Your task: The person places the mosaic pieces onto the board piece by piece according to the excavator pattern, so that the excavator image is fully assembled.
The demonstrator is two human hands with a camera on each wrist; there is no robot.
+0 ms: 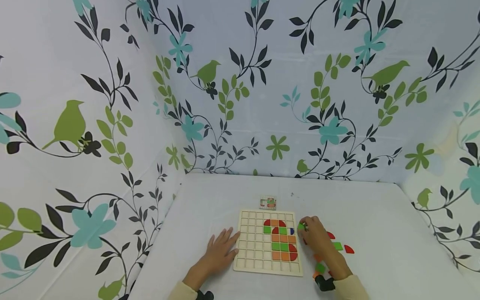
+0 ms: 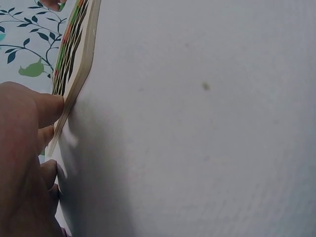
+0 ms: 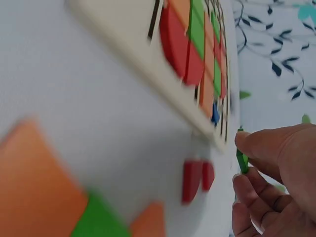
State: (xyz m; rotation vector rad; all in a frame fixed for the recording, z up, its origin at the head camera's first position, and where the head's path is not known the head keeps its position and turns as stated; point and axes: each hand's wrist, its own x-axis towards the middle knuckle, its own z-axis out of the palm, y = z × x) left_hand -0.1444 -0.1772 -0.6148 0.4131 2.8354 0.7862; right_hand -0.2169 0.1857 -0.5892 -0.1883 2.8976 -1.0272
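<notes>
A pale wooden grid board (image 1: 251,250) lies on the white table. Red, green, orange and blue pieces fill several cells on its right half. My left hand (image 1: 219,252) rests at the board's left edge with fingers spread, the thumb touching the rim in the left wrist view. Just off the board's upper right edge, my right hand (image 1: 316,233) pinches a green tile (image 3: 242,159) between thumb and fingers. The tile is held above the table. A small blue piece (image 1: 292,231) sits in a cell near that edge.
Loose pieces lie right of the board, among them a green tile (image 1: 338,246), a red quarter-round piece (image 1: 349,249) and orange ones partly under the right forearm. A small pattern card (image 1: 268,202) lies behind the board. Patterned cloth (image 1: 240,104) hangs around the table.
</notes>
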